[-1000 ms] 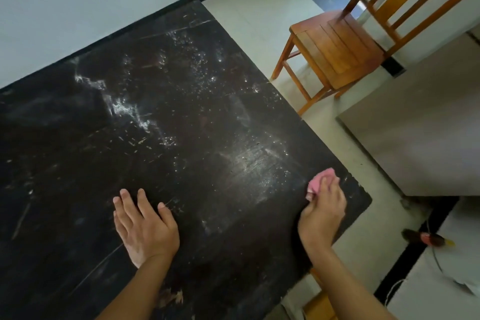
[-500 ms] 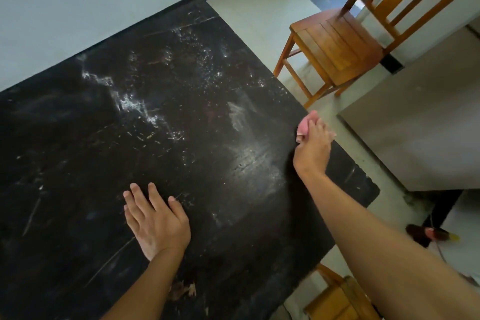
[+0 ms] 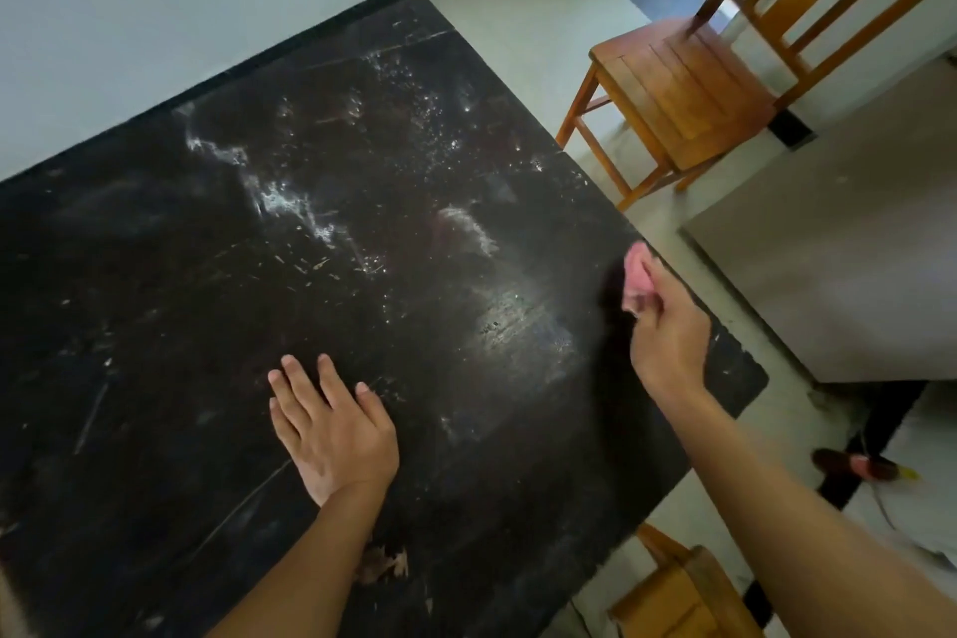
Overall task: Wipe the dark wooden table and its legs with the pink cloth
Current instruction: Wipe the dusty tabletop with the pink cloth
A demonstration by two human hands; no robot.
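Note:
The dark wooden table (image 3: 259, 326) fills most of the view, its top scratched and streaked with white dust. My right hand (image 3: 668, 337) is closed around a bunched pink cloth (image 3: 638, 275) and presses it on the top near the right edge. My left hand (image 3: 331, 425) lies flat on the table toward the near side, fingers spread, holding nothing. The table legs are hidden under the top.
A wooden chair (image 3: 689, 83) stands on the tiled floor beyond the table's right edge. A grey slab surface (image 3: 839, 254) lies to the right. Part of a low wooden stool (image 3: 678, 591) shows under the near right corner. A pale wall (image 3: 155, 16) runs behind.
My right hand slid the cloth from the near right corner farther along the right edge, then drew back slightly. My left hand stayed planted on the top.

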